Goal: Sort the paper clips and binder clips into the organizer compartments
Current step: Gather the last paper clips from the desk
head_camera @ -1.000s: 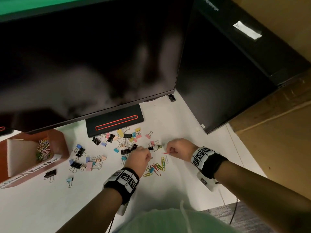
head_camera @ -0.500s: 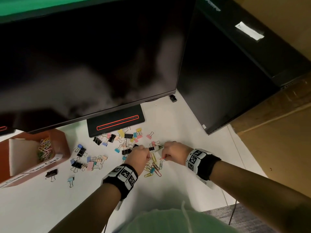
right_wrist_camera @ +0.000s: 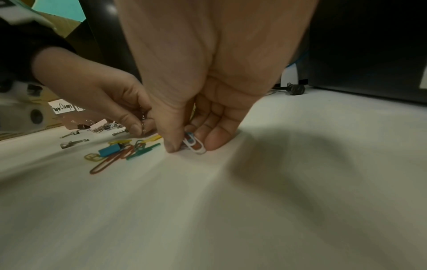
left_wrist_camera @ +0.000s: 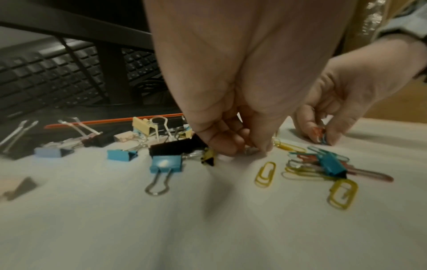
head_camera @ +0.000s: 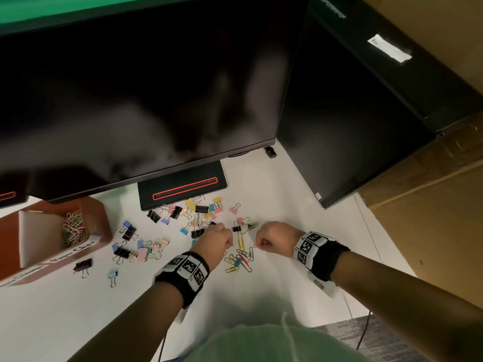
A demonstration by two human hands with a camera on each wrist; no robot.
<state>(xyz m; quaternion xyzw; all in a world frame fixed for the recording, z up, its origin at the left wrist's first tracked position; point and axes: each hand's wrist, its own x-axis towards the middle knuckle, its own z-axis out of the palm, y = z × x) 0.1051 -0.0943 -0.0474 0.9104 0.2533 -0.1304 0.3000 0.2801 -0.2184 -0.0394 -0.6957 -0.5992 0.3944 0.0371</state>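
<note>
The brown organizer (head_camera: 100, 226) holds paper clips (head_camera: 73, 227) in 1 compartment. Binder clips (head_camera: 183, 212) litter the desk (head_camera: 274, 194) below a monitor (head_camera: 136, 95). The left hand (head_camera: 218, 237) pinches a small metal piece; the right hand (head_camera: 277, 237) pinches several loose clips (right_wrist_camera: 193, 143).

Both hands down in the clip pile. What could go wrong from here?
1. The right hand pinches several paper clips at once; one may slip out on the way to the organizer.
2. A blue binder clip lies tangled among the loose paper clips, so it might get scooped in with them.
3. The left hand works right beside a black binder clip and may knock it.
</note>
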